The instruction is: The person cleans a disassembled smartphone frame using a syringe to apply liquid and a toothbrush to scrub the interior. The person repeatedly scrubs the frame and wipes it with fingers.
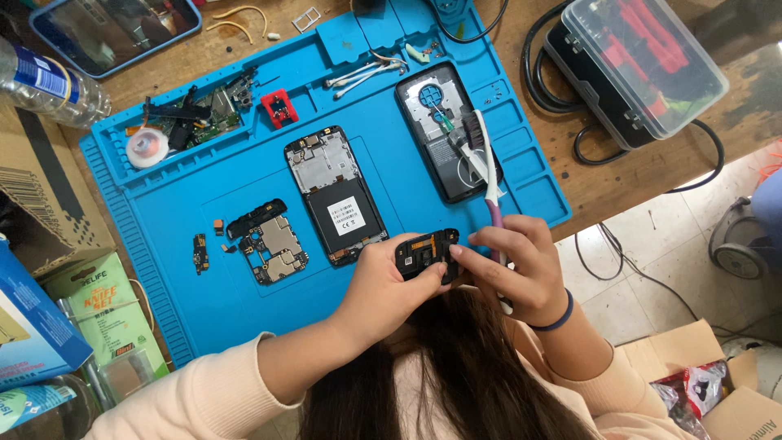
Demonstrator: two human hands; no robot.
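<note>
Black phone part (427, 253), small with copper contacts, pinched by left hand (383, 285); right hand (513, 269) grips a brush (487, 167).

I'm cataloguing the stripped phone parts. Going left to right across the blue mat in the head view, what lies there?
Small narrow black circuit strip → bare silver-shielded motherboard → opened phone frame with black battery → black rear phone housing with a white-handled brush lying across it.
</note>
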